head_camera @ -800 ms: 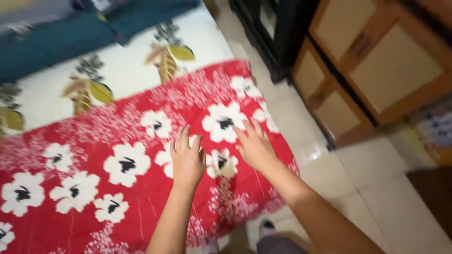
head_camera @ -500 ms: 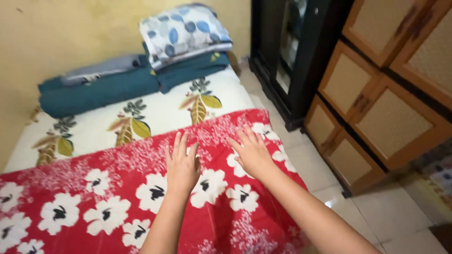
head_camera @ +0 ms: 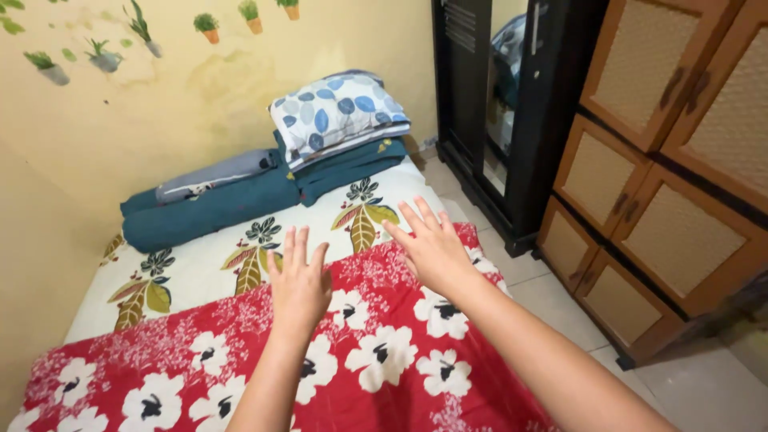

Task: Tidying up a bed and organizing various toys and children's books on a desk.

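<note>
Room: a yellow wall (head_camera: 96,120) with small painted plant pots closes the far and left sides. A tall black cabinet (head_camera: 512,112) and a brown wooden cupboard with woven panels (head_camera: 664,184) stand on the right.
Open room: a strip of pale tiled floor (head_camera: 552,304) runs between the bed and the cupboards. It is the only free path.
Bed: a low mattress with a white sheet printed with big leaves (head_camera: 208,264). Its long side runs from the near edge up to the far wall.
Blanket: a red blanket with white flowers (head_camera: 376,360) lies flat over the near half of the bed. Its long side runs left to right, across the bed. Its far edge goes under both hands, and its right edge hangs at the floor side.
Far end: rolled dark teal bedding (head_camera: 216,204) and a pillow with blue leaves (head_camera: 336,116) sit by the wall.
Left hand (head_camera: 300,284): fingers spread apart, palm down at the blanket's far edge, holding nothing.
Right hand (head_camera: 432,248): fingers spread apart, palm down near the blanket's far right corner, holding nothing.
</note>
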